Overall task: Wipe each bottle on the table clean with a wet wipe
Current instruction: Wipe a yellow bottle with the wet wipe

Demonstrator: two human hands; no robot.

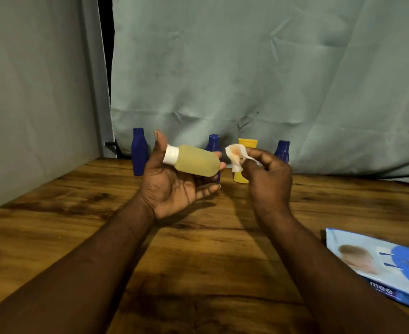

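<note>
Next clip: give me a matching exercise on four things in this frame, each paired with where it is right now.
Things
1. pale bottle with a white cap
2. wet wipe
3. yellow bottle
4. pack of wipes

Places
A. lying flat near the right edge of the table
B. held sideways in the left hand
C. standing at the back, by the cloth backdrop
D. pinched in the right hand

Pairs: 1-B, 2-D, 3-C, 4-A
</note>
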